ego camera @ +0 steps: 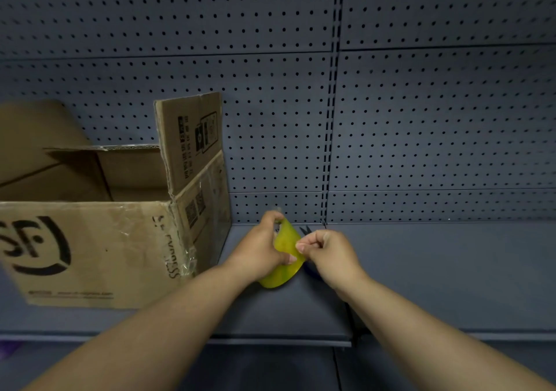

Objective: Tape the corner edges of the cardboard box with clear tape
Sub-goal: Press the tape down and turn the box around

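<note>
While our left hand (261,249) wraps its fingers round the yellow-green roll of clear tape (285,240) and holds it fast, our right hand (326,252) comes in with thumb and forefinger pinched tight on the roll's right rim. We judge that is the loose end being picked at, though the film itself is too clear to make out. The roll stands on edge between the two hands, tilted, its visible length running from the left fingertips at the top down toward us, with its broad face turned to the right. So any strip drawn now would come off rightward, away from the job! Just behind the roll a dark pointed object (305,229) pokes out, possibly scissors; we cannot tell for sure. Now look left: the open brown cardboard box with black lettering (99,249) sits on the dark blue-grey metal shelf (421,270), near our left hand and well apart from our right. Its long side runs left to right along the shelf, and its near right corner edge (177,231) stands upright facing us, already glinting with wrinkled clear film. Above that corner, one printed flap (192,138) stands up against the perforated back panel (421,120). The left hand is the nearer one, so we reckon the roll must swing left and the strip turn upright to meet that corner.
</note>
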Motion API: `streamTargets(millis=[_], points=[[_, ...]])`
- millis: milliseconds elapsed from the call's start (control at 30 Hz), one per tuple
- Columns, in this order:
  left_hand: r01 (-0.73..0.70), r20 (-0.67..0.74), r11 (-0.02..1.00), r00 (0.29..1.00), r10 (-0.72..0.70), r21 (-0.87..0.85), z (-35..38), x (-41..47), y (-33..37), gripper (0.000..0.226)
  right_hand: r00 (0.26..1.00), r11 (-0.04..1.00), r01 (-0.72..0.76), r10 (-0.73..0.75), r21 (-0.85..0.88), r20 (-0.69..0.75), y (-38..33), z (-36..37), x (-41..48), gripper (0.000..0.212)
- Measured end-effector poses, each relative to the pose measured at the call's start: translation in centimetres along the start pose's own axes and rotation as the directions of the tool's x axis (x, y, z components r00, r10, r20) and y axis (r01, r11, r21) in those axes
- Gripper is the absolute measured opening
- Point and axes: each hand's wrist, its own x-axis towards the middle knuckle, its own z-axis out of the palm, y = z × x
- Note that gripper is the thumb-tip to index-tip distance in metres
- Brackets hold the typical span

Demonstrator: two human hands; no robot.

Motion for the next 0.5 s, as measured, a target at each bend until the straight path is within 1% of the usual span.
streamTargets(millis=[100, 200, 333, 400, 500], points=[[-0.005, -0.013, 0.999, 1.000, 0.006, 0.039, 0.5, 0.0, 0.0, 0.071, 0.998, 0.992, -0.062, 0.060, 0.111, 0.023, 0.2, -0.1, -0.3, 0.018], [-0.016, -0.066, 0.996, 0.998, 0.022, 0.089, 0.7, 0.1, 0.1, 0.069, 0.995, 0.974, -0.085, 0.074, 0.208, 0.061, 0.0, 0.0, -0.6, 0.021], [-0.044, -0.101, 0.996, 0.993, 0.053, 0.083, 0.7, 0.4, 0.4, 0.066, 0.987, 0.923, -0.159, 0.135, 0.351, 0.092, -0.4, -0.3, -0.4, 0.023], [-0.038, -0.115, 0.999, 0.993, 0.042, 0.031, 0.9, 0.6, 0.5, 0.064, 0.978, 0.885, -0.209, 0.183, 0.417, 0.101, -0.5, -0.4, -0.2, 0.022], [0.051, -0.115, 0.983, 0.991, -0.072, -0.177, 1.3, 0.8, 0.4, 0.059, 0.967, 0.849, -0.251, 0.244, 0.465, 0.076, -0.5, 0.2, 0.1, 0.020]])
